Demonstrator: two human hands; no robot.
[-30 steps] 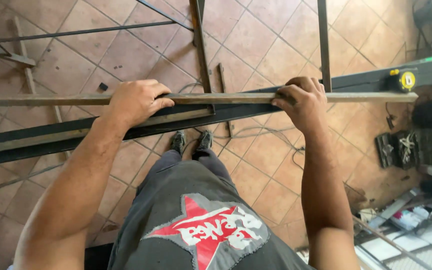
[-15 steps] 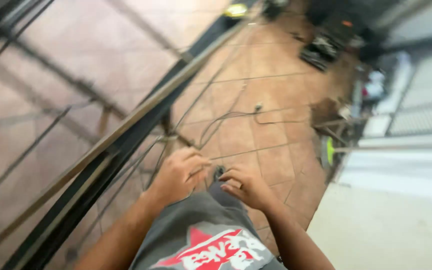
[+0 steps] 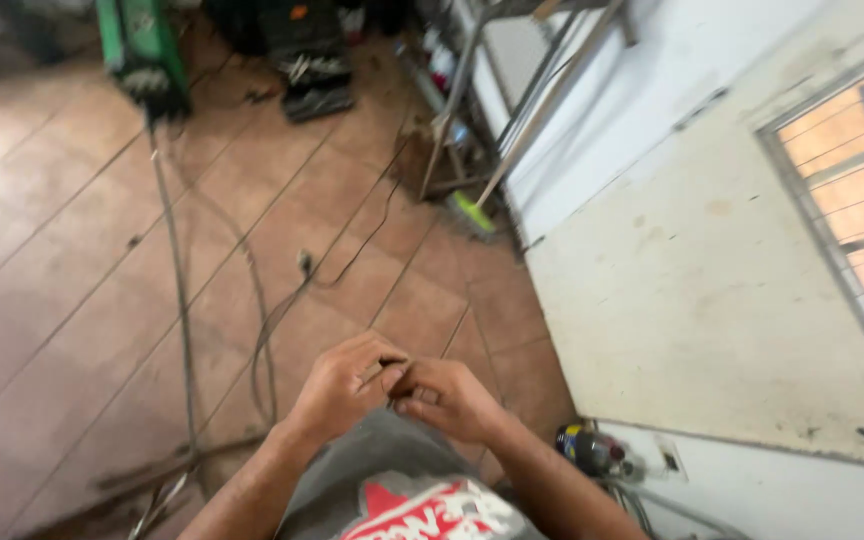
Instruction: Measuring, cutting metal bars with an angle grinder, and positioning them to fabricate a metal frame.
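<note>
Floor (image 3: 82, 250): reddish-brown tiles with dark grout lines, dusty and scuffed. Black cables (image 3: 262, 330) are trailing across the tiles from the upper left toward the lower left, crossing one another. A green machine (image 3: 142, 50) is standing on the floor at the upper left, near a dark tool case (image 3: 307, 65). A broom with a green head (image 3: 472, 212) is resting on the tiles beside the white wall (image 3: 652, 130). A blue spray can (image 3: 592, 450) is lying at the lower right, near the wall base.
</note>
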